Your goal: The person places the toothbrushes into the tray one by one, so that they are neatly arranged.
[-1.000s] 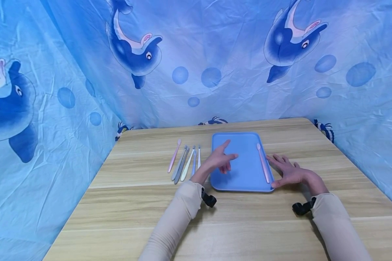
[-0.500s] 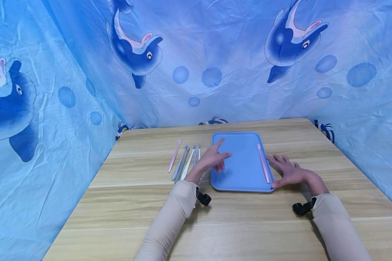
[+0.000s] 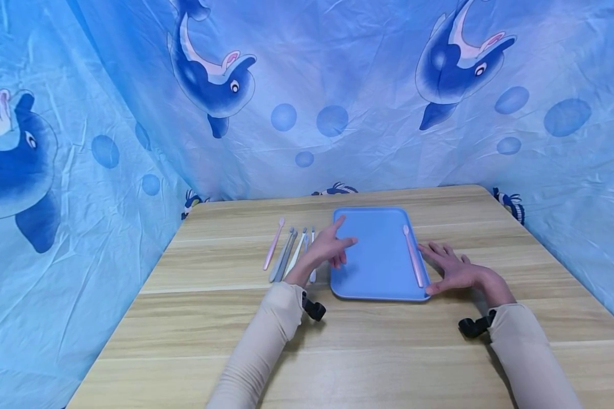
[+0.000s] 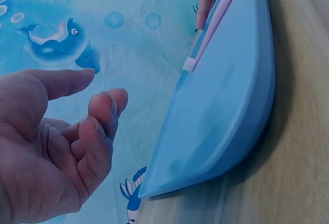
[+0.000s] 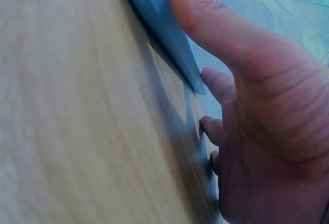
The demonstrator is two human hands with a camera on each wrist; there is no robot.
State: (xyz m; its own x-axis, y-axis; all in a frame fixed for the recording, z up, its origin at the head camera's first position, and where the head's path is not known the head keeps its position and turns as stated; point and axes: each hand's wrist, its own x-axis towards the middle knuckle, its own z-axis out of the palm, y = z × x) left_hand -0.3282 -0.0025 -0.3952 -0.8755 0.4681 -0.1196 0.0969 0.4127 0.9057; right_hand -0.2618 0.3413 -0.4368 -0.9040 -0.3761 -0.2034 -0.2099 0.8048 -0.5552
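- Beige cloth, a sleeve [image 3: 261, 341], ends at the wrist of the left hand [image 3: 330, 247]. That hand is let go, holding nothing: the thumb and pointing finger stick out, and the other fingers bend loosely.
- The left hand hangs over the left side of a blue tray [image 3: 373, 278].
- The right hand [image 3: 455, 272] is spread wide and grasps nothing. Its thumb touches the near right corner of the tray, and a finger touches the right rim.
- One pink toothbrush [image 3: 413, 255] lies in the tray, along the right side, close to the right hand. Its brush end points to the far side.
- More toothbrushes lie on the bench, left of the tray. From left to right I see a pink one [image 3: 273, 244] a little apart, two grey ones side by side, a pale cream one [image 3: 295, 255], a blue one [image 3: 306, 241] and a white one [image 3: 313, 277]. The left hand and arm hide parts of the last few.
- Each wrist wears a small black gadget.
- Under it all is the wooden bench [image 3: 368, 363], with light brown stripes.
- Behind the bench hangs a blue cloth [image 3: 384, 153] with big smiling sea animals and round bubbles on it.
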